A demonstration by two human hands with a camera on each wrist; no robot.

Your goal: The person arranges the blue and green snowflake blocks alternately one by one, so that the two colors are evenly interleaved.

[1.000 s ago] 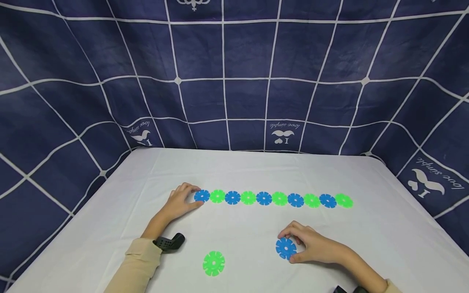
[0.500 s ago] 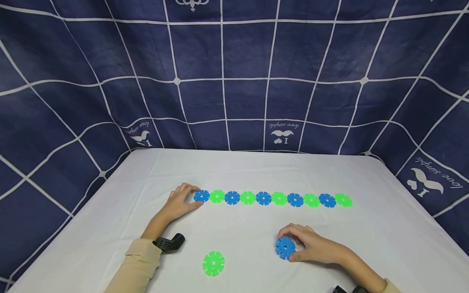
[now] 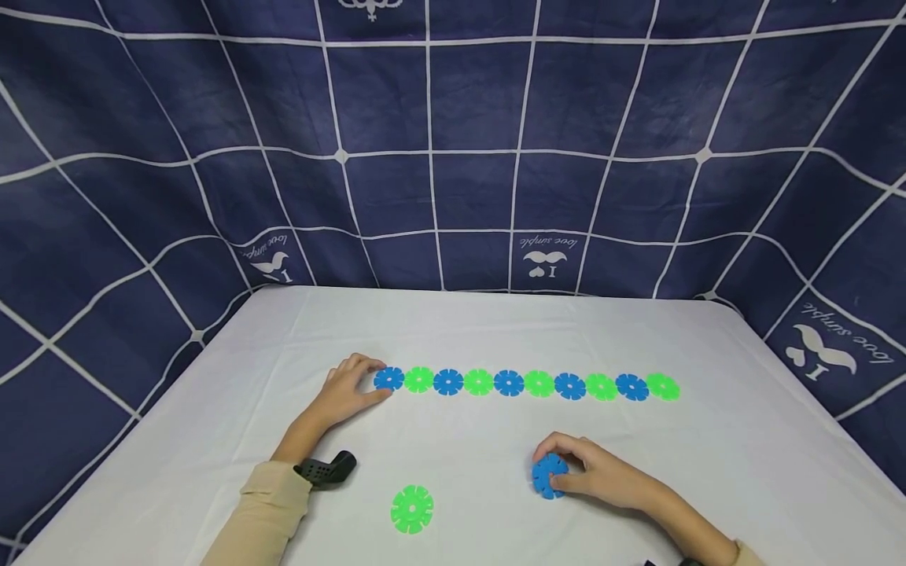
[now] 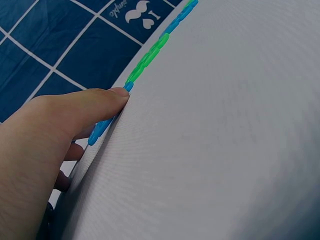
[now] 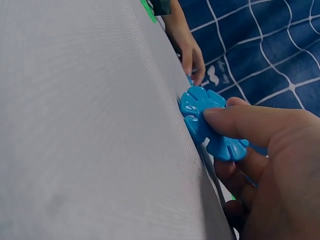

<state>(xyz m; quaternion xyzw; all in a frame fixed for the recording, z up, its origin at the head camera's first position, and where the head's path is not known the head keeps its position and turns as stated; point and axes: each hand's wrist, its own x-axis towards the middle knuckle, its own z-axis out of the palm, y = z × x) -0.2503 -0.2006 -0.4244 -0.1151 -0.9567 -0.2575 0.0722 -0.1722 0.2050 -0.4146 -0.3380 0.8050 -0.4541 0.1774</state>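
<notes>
My left hand (image 3: 347,389) holds the left-end blue snowflake disc (image 3: 389,379) of a straight row, thumb and fingers at its edges. In the left wrist view, the thumb presses on that blue disc (image 4: 102,129), which lies flat. My right hand (image 3: 602,472) pinches a separate blue snowflake disc (image 3: 545,476) nearer the front, with the thumb over its face. The right wrist view shows this notched disc (image 5: 197,127) tilted up from the cloth, the fingers behind it partly hidden.
Blue and green discs alternate along the row, ending at a green disc (image 3: 663,387) on the right. One loose green disc (image 3: 412,509) lies at the front, between the arms. A white cloth (image 3: 481,330) covers the table, and a dark blue checked curtain (image 3: 474,189) hangs behind.
My right thumb has slid from the blue disc's edge onto its face, and the disc has tilted up slightly. The left hand and the row stay in place.
</notes>
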